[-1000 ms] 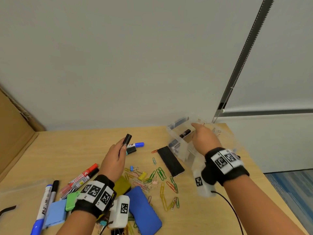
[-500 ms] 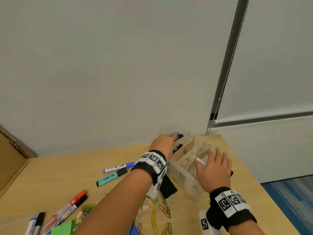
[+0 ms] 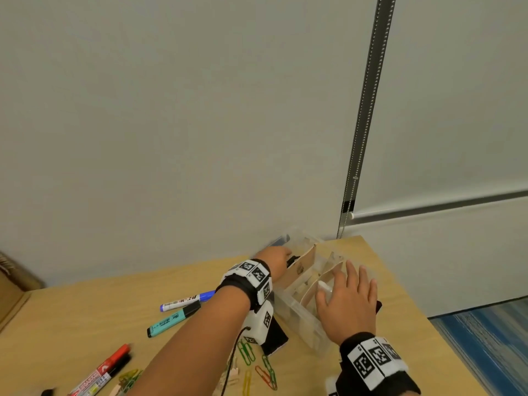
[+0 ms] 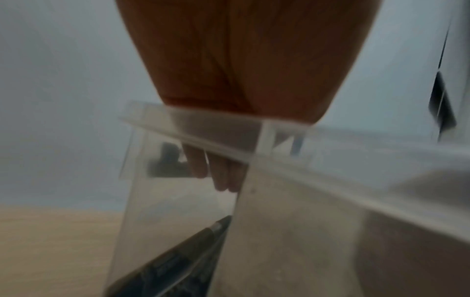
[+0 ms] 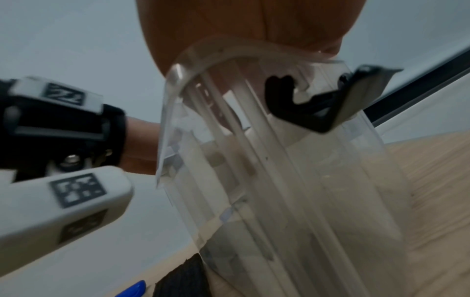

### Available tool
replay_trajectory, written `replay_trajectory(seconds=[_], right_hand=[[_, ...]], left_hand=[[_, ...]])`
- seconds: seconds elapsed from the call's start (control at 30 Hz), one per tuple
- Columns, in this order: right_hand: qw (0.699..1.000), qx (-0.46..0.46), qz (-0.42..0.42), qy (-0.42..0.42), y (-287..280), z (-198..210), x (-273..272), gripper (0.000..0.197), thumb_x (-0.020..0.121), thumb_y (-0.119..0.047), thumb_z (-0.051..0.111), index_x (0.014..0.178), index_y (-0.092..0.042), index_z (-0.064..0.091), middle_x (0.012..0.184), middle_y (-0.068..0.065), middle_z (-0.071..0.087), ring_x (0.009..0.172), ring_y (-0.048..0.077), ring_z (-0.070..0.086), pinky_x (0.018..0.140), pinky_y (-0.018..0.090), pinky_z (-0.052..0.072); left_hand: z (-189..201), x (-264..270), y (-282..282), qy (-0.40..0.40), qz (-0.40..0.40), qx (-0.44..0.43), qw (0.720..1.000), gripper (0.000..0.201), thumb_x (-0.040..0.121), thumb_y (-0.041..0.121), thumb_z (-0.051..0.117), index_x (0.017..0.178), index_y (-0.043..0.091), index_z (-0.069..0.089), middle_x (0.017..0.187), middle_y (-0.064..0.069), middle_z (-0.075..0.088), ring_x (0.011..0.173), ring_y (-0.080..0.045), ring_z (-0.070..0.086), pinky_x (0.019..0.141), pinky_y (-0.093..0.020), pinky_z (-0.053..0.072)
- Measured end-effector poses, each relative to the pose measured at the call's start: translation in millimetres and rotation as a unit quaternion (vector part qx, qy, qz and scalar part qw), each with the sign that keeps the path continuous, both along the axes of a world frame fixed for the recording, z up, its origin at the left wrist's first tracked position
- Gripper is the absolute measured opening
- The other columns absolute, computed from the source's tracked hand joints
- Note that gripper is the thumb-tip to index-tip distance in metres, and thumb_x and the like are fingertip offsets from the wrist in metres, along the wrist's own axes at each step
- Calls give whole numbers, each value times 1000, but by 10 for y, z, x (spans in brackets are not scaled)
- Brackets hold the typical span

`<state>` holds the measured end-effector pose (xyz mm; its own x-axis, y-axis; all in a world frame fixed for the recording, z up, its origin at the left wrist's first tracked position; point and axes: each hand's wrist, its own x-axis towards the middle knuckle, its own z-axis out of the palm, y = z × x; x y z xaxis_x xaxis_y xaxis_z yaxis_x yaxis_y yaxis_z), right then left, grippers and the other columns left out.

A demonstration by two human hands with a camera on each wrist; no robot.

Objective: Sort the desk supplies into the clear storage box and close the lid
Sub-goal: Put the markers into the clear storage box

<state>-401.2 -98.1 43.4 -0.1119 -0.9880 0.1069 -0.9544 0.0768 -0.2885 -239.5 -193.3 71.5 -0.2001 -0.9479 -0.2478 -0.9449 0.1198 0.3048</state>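
Clear storage box (image 3: 300,315), desk's far right corner: left hand (image 3: 278,257) inside, finger state indiscernible; right hand (image 3: 347,307) flat, fingers spread, steadying. Risk: box tips off edge.

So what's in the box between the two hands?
In the head view, bent cardboard dividers stand inside the clear box, between the left hand at its far end and the right hand resting on the near end.

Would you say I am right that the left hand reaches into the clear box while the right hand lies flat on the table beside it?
Not quite: the right hand lies on top of the clear box, not on the table, as the head view shows. The left hand does reach into it.
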Motion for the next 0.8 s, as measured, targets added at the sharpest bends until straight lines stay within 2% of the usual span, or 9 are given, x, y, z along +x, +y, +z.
replay_trajectory(seconds=[0.07,0.13,0.23,0.33,0.4,0.47,0.57,0.67,0.8], right_hand=[[1000,4,4,-2,0,-6,-8,63,94,-49,28,149,-18,25,160,6,8,148,27,-3,120,45,-1],[1000,7,9,-3,-9,-9,-13,62,94,-48,29,149,-19,25,160,6,9,148,27,-3,120,46,-1],[1000,14,11,7,-20,-13,-23,61,94,-47,28,149,-19,25,160,6,8,148,29,-2,120,47,0],[999,20,16,21,-16,19,-17,58,95,-41,30,147,-16,28,159,6,12,147,34,2,119,49,4],[996,21,43,69,-2,88,42,54,96,-35,30,145,-13,32,158,8,17,146,36,7,119,51,9],[992,2,83,99,33,193,175,53,95,-32,33,143,-11,34,156,11,23,145,36,12,118,51,12],[983,-58,143,103,137,356,491,49,90,-31,43,134,-11,46,148,12,38,141,37,24,116,52,18],[969,-73,224,75,200,370,926,43,90,-30,43,130,-14,50,144,7,43,138,30,30,114,47,26],[947,-24,321,27,66,159,1529,42,92,-21,43,133,-14,45,140,5,44,132,23,37,109,36,35]], left_hand=[[23,119,207,87,26,-84,992,41,99,14,34,137,22,46,138,-1,52,124,-21,51,106,-35,41],[39,263,487,162,40,-168,972,40,99,17,35,137,26,45,137,6,50,124,-12,48,106,-28,39],[-38,587,906,179,45,-217,959,38,97,19,41,134,28,48,132,10,48,121,-6,44,104,-24,37],[-251,1023,1224,143,74,-192,968,30,96,18,45,122,26,58,124,6,54,116,-12,48,101,-28,39],[-387,1332,1382,96,110,-151,978,28,96,18,45,118,25,62,122,2,58,114,-18,51,98,-32,42],[-458,1628,1491,35,158,-101,982,29,97,19,44,120,24,61,124,0,57,114,-21,50,97,-33,43],[-519,1983,1549,-48,205,-44,977,34,95,22,45,127,25,55,130,-3,53,117,-23,49,99,-35,44],[-558,2152,1538,-94,212,1,973,38,95,27,46,133,27,48,133,-4,49,118,-23,48,98,-37,46],[-573,2188,1442,-122,196,19,973,44,93,33,50,136,33,45,129,0,51,113,-21,52,90,-36,51]])
